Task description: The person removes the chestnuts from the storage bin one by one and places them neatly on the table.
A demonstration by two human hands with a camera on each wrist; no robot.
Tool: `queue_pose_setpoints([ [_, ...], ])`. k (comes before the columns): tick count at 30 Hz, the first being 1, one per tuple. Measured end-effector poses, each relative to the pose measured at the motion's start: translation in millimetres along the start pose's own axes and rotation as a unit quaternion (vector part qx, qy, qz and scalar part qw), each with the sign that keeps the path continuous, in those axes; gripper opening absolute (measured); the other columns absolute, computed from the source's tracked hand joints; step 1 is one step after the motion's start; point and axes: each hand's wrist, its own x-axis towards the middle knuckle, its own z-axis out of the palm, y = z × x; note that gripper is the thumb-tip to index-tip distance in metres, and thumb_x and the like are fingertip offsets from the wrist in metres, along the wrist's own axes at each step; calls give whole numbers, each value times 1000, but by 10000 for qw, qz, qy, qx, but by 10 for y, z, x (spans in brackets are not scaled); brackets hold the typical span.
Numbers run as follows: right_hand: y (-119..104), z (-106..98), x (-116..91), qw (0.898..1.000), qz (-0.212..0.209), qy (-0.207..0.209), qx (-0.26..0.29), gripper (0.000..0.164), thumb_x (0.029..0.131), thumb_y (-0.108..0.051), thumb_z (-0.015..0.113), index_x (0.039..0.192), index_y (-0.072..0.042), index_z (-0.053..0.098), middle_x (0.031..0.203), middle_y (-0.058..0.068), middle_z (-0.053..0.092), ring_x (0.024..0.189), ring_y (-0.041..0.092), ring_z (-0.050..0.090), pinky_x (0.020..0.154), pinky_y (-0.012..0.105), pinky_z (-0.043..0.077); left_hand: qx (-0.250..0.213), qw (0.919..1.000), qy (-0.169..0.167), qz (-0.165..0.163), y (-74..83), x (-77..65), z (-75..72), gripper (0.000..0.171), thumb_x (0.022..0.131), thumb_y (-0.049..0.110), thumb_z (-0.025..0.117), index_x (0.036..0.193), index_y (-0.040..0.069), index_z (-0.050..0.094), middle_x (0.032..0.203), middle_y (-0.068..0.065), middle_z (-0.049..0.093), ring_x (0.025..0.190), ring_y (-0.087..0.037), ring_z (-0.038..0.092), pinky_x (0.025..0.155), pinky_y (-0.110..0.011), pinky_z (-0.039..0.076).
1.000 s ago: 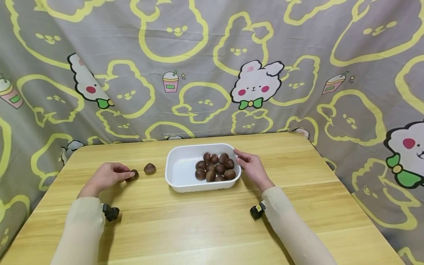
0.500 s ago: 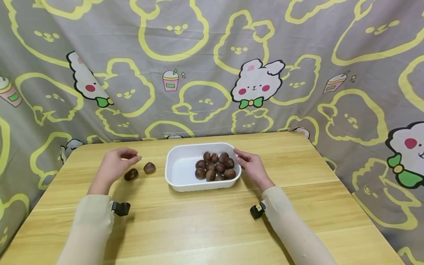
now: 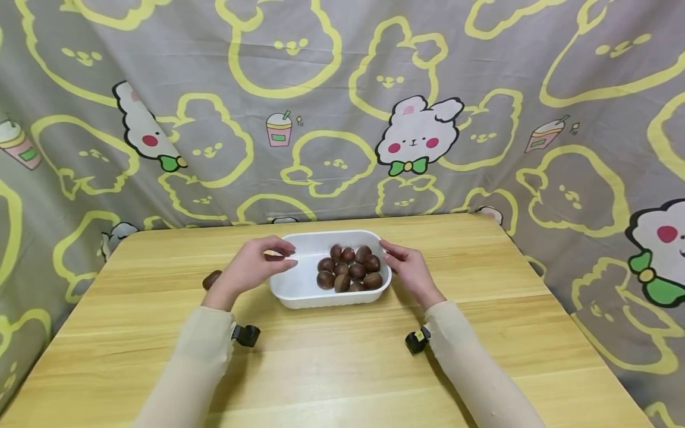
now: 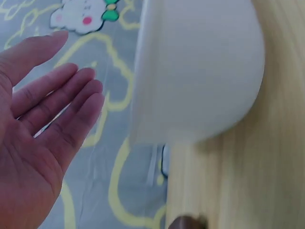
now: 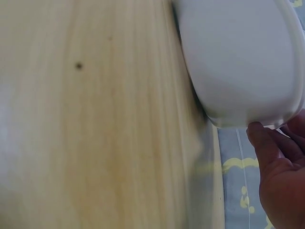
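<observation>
My left hand (image 3: 255, 267) hovers over the left end of a white plastic tray (image 3: 302, 302), thumb and fingers apart and nothing between them. The left wrist view shows the same left hand (image 4: 43, 124) with its palm bare, beside the tray's outer wall (image 4: 200, 71). At the tray's right end, my right hand (image 3: 409, 270) holds the rim; in the right wrist view its thumb (image 5: 261, 138) lies against the tray's end. Several brown chestnuts (image 3: 357, 271) are grouped in the tray's right part. One chestnut (image 3: 211, 279) lies on the table, partly behind my left wrist; another is hidden by that hand.
The wood-grain table (image 3: 332, 368) extends around the tray on every side. A grey curtain (image 3: 332, 172) with yellow cartoon outlines hangs close behind the table and along its sides. Small black cameras are strapped at both wrists.
My left hand has let go of a chestnut on the table, lifted, and moved right to the tray's left end. That chestnut stays on the table; the right hand keeps its place.
</observation>
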Motion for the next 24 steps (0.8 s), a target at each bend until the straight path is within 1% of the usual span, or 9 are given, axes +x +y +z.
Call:
queue_pose_setpoints([
  [3,8,-2,-4,10000,72,26,9,39,100,-4,56,139,-3,54,142,16,50,127,28,50,96,29,47,-46,9994,-278,194,8,74,130,26,89,16,75,111,3,69,108,-7,66,107,-32,61,93,-39,51],
  [5,16,-10,-2,10000,82,17,-7,39,100,-5,55,139,-3,53,142,15,50,128,28,50,96,29,47,-87,9985,-448,316,-1,116,210,27,88,13,76,111,2,69,110,-8,65,108,-33,61,95,-39,50],
  [11,9,-21,20,10000,-8,-33,5,38,101,-6,56,139,-3,54,142,15,50,128,28,49,97,31,47,-166,9958,-735,521,-73,213,409,30,87,7,74,113,-6,65,112,-19,64,109,-37,59,97,-45,47],
  [13,10,-20,20,10000,3,-32,4,39,100,-6,56,139,-4,54,142,15,50,128,29,50,97,31,47,-125,9949,-820,569,-96,243,469,30,87,6,74,112,-7,65,112,-20,64,108,-37,59,97,-45,47],
  [16,22,-16,16,10000,22,-54,-3,39,100,-6,56,139,-3,54,142,16,50,128,29,49,97,31,47,9,9947,-887,513,-115,277,547,28,85,5,75,110,-6,66,109,-18,65,106,-35,61,94,-44,49],
  [20,29,-7,9,10000,-5,-42,38,38,100,-5,56,138,-2,54,141,17,50,128,29,49,97,31,47,309,9946,-945,283,-122,327,631,28,82,7,78,107,-1,68,106,-12,66,102,-31,62,91,-42,50],
  [24,26,-5,7,9999,-43,0,96,38,100,-4,56,138,-1,54,141,16,50,128,28,50,96,30,47,660,9922,-1053,90,-107,377,691,29,82,10,81,107,2,69,105,-7,66,100,-25,61,90,-40,49],
])
